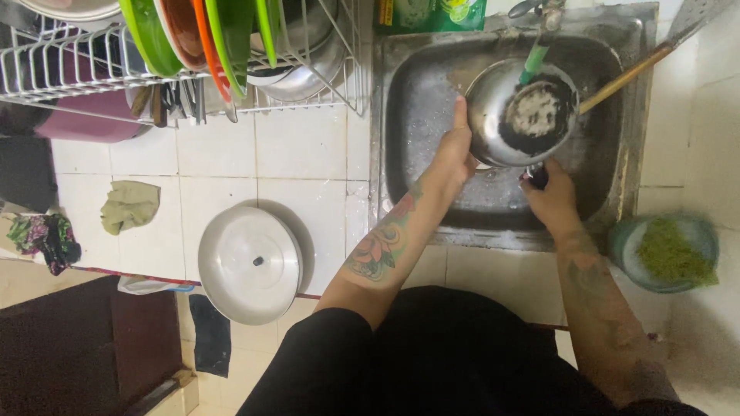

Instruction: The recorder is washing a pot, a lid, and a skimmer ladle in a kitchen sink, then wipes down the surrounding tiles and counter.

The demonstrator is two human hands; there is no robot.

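Left hand point(455, 150) clamped on the rim of a steel pot point(518, 115), right hand point(549, 192) gripping its dark handle. Held tilted over the sink point(408, 115), under the tap's green spout point(533, 63). Rinsing seemingly midway: suds and dark residue inside, outside shiny. Left of the sink, a pot lid point(249, 264).

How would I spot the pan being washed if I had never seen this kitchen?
Start at the steel sink set into the white tiled counter. Under its green-tipped tap a round metal pan is tilted up, the left hand on its rim and the right hand on its dark handle. Unlike the lid on the counter, it holds foamy water.
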